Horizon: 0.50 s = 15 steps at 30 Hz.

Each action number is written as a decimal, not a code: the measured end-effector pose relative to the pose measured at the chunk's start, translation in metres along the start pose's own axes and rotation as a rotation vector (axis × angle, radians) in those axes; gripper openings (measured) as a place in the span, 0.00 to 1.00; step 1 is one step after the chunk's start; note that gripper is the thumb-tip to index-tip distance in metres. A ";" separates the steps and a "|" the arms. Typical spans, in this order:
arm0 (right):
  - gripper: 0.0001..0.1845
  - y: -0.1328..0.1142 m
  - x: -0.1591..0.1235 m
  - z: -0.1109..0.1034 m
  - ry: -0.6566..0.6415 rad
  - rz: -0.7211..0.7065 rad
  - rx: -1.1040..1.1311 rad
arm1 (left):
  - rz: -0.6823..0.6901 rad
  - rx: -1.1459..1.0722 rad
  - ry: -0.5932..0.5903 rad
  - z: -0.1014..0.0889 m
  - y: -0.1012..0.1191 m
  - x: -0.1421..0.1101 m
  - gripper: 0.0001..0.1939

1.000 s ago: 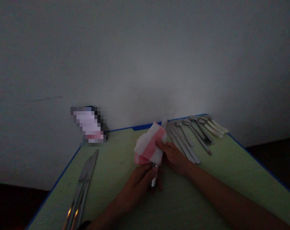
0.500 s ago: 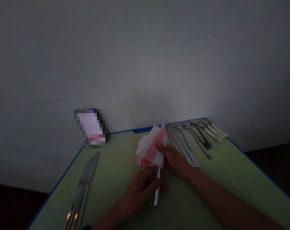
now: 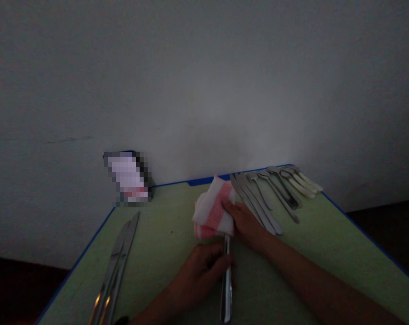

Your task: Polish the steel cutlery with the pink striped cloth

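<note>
My left hand [image 3: 200, 273] is closed, thumb and fingers pinching the shiny metal handle of a piece of cutlery [image 3: 227, 295]. The handle points down toward me; its other end is hidden inside a folded pink-and-white striped cloth [image 3: 213, 210], so its kind does not show. Around that upper end, my right hand [image 3: 246, 225] grips the cloth, thumb on top. Just beyond my right hand lie several metal table knives [image 3: 258, 203]. To the left of my left hand, two more knives [image 3: 118, 257] lie side by side, blades pointing away.
Several spoons and forks [image 3: 275, 192], some with white handles [image 3: 302, 185], lie in a row at the back right. A phone with a blurred screen [image 3: 126, 176] leans on the wall [image 3: 204, 90] at the back left. The green table [image 3: 163, 212] has a blue edge.
The cutlery handle has slid toward me relative to the cloth and my left hand, with more of it now showing below the fingers. Both hands stay in nearly the same place.
</note>
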State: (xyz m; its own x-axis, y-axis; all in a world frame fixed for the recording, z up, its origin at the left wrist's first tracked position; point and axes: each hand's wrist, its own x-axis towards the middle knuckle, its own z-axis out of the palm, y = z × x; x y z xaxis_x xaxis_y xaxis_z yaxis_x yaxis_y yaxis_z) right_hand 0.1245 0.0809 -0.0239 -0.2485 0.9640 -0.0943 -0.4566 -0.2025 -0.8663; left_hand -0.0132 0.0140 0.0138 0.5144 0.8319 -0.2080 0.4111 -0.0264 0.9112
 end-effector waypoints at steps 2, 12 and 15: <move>0.22 0.002 0.000 -0.002 -0.026 -0.013 -0.046 | -0.045 -0.112 0.036 0.002 0.000 0.002 0.17; 0.21 -0.003 -0.003 0.002 0.003 0.027 0.161 | 0.063 0.220 -0.048 -0.002 -0.011 -0.004 0.17; 0.20 -0.009 -0.001 0.004 -0.031 0.024 0.255 | 0.085 0.236 -0.057 0.000 -0.007 -0.008 0.17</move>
State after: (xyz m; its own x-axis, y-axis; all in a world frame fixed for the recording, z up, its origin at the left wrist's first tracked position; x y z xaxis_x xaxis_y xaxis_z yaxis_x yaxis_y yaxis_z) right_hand 0.1254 0.0810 -0.0141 -0.2861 0.9534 -0.0953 -0.6497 -0.2662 -0.7120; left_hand -0.0200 0.0080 0.0092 0.5934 0.7889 -0.1598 0.5252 -0.2290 0.8196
